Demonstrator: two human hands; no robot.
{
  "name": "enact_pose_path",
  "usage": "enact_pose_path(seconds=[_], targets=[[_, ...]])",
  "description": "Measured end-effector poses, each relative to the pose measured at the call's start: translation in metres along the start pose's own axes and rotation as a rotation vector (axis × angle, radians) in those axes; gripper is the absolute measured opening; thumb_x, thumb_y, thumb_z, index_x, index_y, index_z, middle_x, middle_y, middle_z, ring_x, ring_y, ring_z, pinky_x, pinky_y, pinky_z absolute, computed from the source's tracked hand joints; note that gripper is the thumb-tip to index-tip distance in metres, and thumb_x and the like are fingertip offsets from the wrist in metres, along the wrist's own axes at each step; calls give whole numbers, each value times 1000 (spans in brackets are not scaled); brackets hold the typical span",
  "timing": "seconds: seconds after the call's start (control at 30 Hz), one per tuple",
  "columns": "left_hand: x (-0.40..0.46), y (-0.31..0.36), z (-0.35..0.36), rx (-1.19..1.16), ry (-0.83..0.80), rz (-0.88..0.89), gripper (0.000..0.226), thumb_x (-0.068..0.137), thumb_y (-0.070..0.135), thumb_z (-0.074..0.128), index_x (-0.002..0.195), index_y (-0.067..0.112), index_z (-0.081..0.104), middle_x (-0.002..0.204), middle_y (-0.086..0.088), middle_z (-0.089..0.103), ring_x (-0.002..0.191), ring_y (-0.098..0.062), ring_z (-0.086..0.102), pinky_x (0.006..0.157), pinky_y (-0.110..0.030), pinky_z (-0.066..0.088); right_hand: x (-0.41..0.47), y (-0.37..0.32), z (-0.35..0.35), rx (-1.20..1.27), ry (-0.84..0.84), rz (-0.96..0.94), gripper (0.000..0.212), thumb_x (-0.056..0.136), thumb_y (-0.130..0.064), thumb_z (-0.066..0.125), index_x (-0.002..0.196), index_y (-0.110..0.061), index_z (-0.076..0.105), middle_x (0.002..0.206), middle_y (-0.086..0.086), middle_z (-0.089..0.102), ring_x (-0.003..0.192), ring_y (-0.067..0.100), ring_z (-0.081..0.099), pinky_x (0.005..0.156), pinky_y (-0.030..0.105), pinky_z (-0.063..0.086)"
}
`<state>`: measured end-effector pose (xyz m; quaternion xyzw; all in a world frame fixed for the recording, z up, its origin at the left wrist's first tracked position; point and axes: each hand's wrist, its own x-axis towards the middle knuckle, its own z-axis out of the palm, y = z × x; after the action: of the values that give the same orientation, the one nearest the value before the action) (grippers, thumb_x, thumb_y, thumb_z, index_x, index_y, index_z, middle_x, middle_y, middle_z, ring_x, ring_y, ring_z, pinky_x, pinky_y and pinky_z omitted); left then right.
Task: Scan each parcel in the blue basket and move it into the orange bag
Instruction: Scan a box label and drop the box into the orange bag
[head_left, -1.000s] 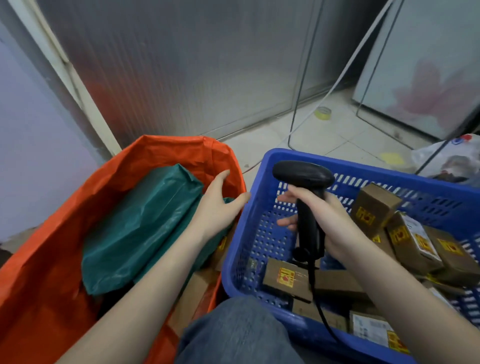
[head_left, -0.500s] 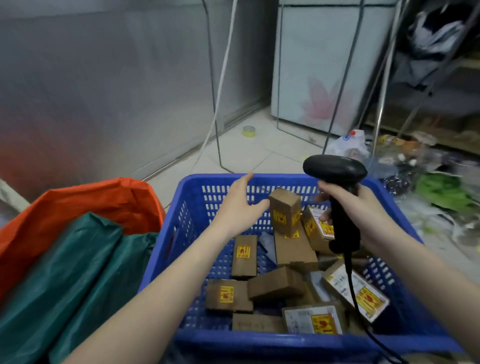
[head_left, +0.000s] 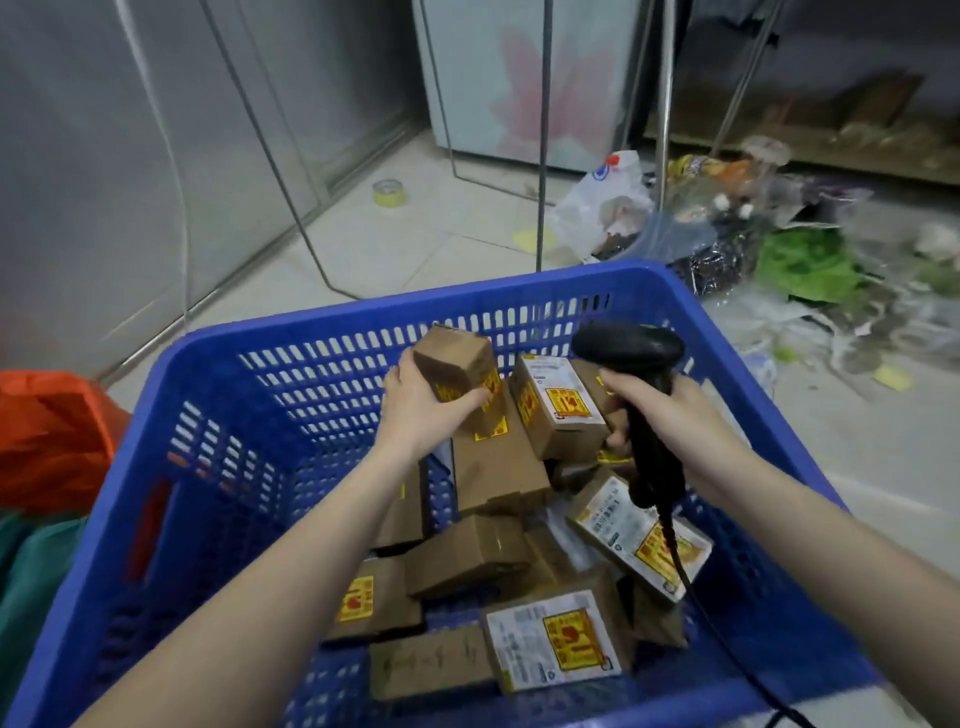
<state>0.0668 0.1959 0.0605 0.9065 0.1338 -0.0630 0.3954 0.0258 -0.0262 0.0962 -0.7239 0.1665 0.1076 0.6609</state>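
From my remote seat I saw the left hand (head_left: 421, 410) wrapped around a small brown parcel (head_left: 457, 364) at the top of the pile, thumb on its near face and fingers curled over its far side — clamped on it, with the box tilted and its yellow sticker facing down toward the larger carton (head_left: 493, 467) beneath. Whether the box had cleared that carton I could not tell. The right hand (head_left: 670, 415) was closed tight around the handle of the black scanner (head_left: 631, 345), whose head sat just right of the held parcel, its cable (head_left: 680, 566) trailing down over the other boxes. The blue basket (head_left: 218, 364) filled most of the view, with a loose heap of cardboard parcels lying at odd angles inside — several showing white labels and yellow-red stickers. The orange bag (head_left: 52, 431) showed only at the left edge, beside the basket, with green plastic (head_left: 26, 566) below it.
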Motion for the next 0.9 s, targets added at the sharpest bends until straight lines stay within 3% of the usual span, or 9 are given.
enact_pose_path(seconds=[0.1,0.3,0.5,0.7,0.83,0.9], targets=[[25,-7,13,-6,33,-11,109,77,46,74,153,12,5,160,-10,13,146,-27,17,115,-42,22,16,15,4,-9,-19,27,30,91,-32,62,104,-5,61,50,-5,63,45,9,60,47,20,50],[47,-13,26,-63,91,-11,104,73,46,78,150,13,18,149,-9,33,135,-26,38,105,-41,39,26,23,10,0,-28,56,31,92,-29,61,104,0,60,68,6,61,43,8,58,42,19,46],[22,-1,-3,-104,37,-28,98,72,45,78,146,12,24,142,-9,30,123,-22,42,93,-30,39,5,-4,16,53,-29,5,35,92,-28,61,116,-4,56,84,9,64,51,12,62,46,20,49],[-30,44,-70,-330,-3,128,92,75,27,80,146,17,23,135,2,37,114,-7,38,90,-20,33,-50,-62,32,142,-94,-88,26,90,-28,64,103,-7,58,83,10,62,62,19,66,56,29,52],[-78,62,-114,-454,-21,240,86,77,15,76,144,27,23,129,12,38,107,-2,42,65,4,34,-89,-94,46,246,-38,-150,26,88,-31,67,103,-12,60,79,2,67,71,17,71,62,30,57],[-98,61,-132,-516,-1,291,90,74,7,76,143,31,23,136,12,39,115,-3,43,76,1,35,-104,-105,53,302,-1,-157,28,86,-34,69,105,-16,60,73,-2,71,69,14,71,69,34,60]])
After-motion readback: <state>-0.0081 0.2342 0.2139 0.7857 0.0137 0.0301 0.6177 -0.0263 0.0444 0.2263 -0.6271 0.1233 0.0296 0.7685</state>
